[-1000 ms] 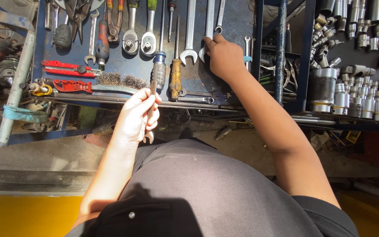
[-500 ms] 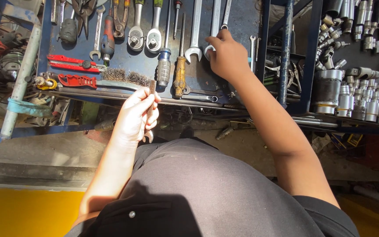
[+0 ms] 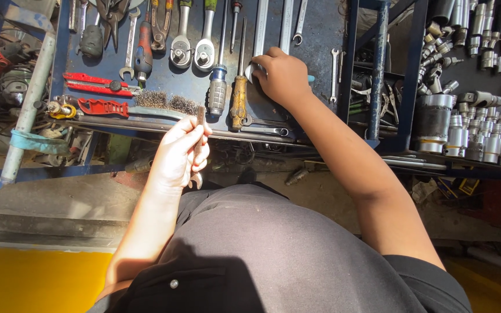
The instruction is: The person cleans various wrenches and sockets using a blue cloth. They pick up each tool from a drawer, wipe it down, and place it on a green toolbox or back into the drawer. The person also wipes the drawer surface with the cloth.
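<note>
While your left hand [image 3: 182,152] is gripping a small wrench [image 3: 199,142] mid-frame, your right hand [image 3: 282,75] is closing on a long spanner [image 3: 258,32] up top.

we note a dull, brownish metal spanner [image 3: 198,145] in the left hand [image 3: 180,155], its surface matt and tarnished. the long bright steel spanner [image 3: 260,29] under the right hand [image 3: 282,75] is polished and glossy. the dark blue painted metal tool board [image 3: 314,29] looks scuffed and worn. the wire brush [image 3: 166,102] has rough bristles. the amber-handled screwdriver [image 3: 238,101] has a smooth plastic grip; the chrome sockets [image 3: 482,139] shine.
</note>
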